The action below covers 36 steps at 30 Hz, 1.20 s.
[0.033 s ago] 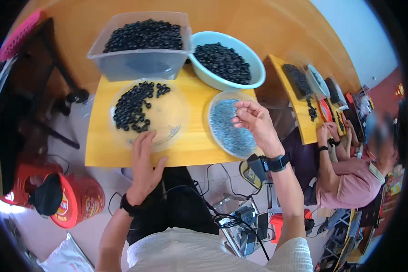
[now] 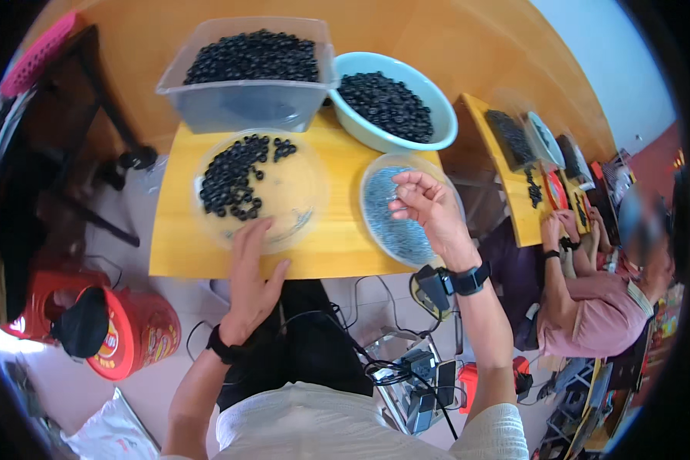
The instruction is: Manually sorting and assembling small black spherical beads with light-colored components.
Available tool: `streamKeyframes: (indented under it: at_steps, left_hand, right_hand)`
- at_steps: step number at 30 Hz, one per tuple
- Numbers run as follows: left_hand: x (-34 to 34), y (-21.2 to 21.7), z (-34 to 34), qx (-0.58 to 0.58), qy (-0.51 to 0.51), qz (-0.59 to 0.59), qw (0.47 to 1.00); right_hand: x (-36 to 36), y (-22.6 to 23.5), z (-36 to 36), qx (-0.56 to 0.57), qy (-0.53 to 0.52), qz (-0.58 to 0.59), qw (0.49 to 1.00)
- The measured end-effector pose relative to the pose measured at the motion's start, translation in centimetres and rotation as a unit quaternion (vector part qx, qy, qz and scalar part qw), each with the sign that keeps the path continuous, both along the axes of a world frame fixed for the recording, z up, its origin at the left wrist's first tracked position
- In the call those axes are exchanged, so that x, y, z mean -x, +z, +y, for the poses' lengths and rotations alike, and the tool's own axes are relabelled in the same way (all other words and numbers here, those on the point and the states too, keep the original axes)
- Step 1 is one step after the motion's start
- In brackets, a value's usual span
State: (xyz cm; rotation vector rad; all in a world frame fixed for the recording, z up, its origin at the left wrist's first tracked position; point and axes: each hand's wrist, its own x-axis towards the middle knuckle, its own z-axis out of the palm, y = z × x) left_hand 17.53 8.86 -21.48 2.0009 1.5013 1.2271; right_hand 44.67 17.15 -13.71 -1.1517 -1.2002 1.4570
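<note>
My left hand lies with its fingers stretched out at the front rim of a round clear plastic tray. Black ring-like beads are gathered on the tray's left side, and a few thin silvery pieces lie near its front right. Above a second shallow clear tray, full of small silvery-blue pin-like pieces, my right hand is closed in a pinch. Something tiny glints at its fingertips, too small to make out.
At the table's back stand a clear bin and a light-blue basin, both heaped with black beads. Red buckets stand on the left floor. Cables and a metal-framed stand are below. A co-worker sits at another table, right.
The table and its containers have shifted slightly right in the picture. My right hand is a little farther left over the pin tray, still pinched; my left hand keeps its place by the bead tray.
</note>
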Motion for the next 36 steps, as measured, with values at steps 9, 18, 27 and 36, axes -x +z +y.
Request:
streamKeyframes:
  at_steps: [9, 18, 27, 36]
  left_hand:
    - [-0.3, 1.6, 4.3, 0.226, -0.149, -0.451, 0.85]
    - [0.1, 1.0, 5.7, 0.251, -0.112, -0.482, 0.832]
    - [0.9, 1.3, 5.7, 0.291, -0.108, -0.519, 0.797]
    - [0.9, 0.9, 6.1, 0.291, -0.105, -0.54, 0.783]
  right_hand:
    - [10.8, -3.8, -1.7, 0.017, 0.062, 0.076, 0.995]
    - [12.5, -5.3, -1.7, 0.036, 0.032, 0.172, 0.984]
    - [13.1, -5.8, -1.7, -0.007, -0.02, 0.179, 0.984]
    - [14.1, -6.7, -1.7, -0.016, -0.066, 0.211, 0.975]
